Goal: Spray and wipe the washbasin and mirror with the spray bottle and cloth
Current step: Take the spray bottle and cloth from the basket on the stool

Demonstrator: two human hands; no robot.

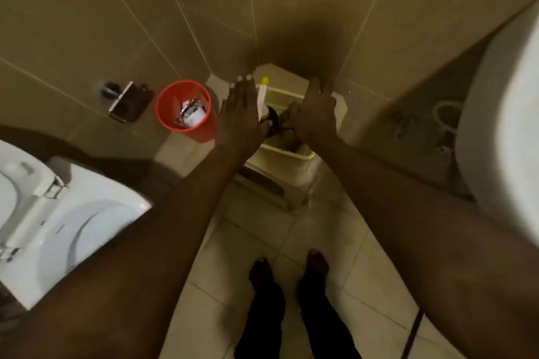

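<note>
Currently, both arms reach down toward a cream plastic basket (287, 151) that sits on a pale stool (274, 183) in the corner of the beige tiled floor (329, 242), at 12 o'clock from the person's bare feet (262, 268).

1. Task item: a white plastic spray bottle with a yellow tip (262, 96) stands tilted in the basket. Its lower part is dark and blurred.
2. Left hand (242, 113): fingers straight and spread, back of hand up, thumb side touching the bottle. The grip holds nothing.
3. Right hand (313, 113): reaches into the basket at 3 o'clock from the bottle. Its fingers are hidden by the hand itself; whether the grip holds anything cannot be told.
4. White ceramic washbasin (501, 113): at 3 o'clock, its rim overhanging the right forearm.

Surroundings: a round red plastic waste bin (186, 113) stands at 9 o'clock, just beside the left hand, with crumpled litter inside. A chrome paper holder (125, 100) is fixed to the wall at 9 o'clock from the bin. A white toilet (58, 213) lies at 8 o'clock.

No writing is legible.
</note>
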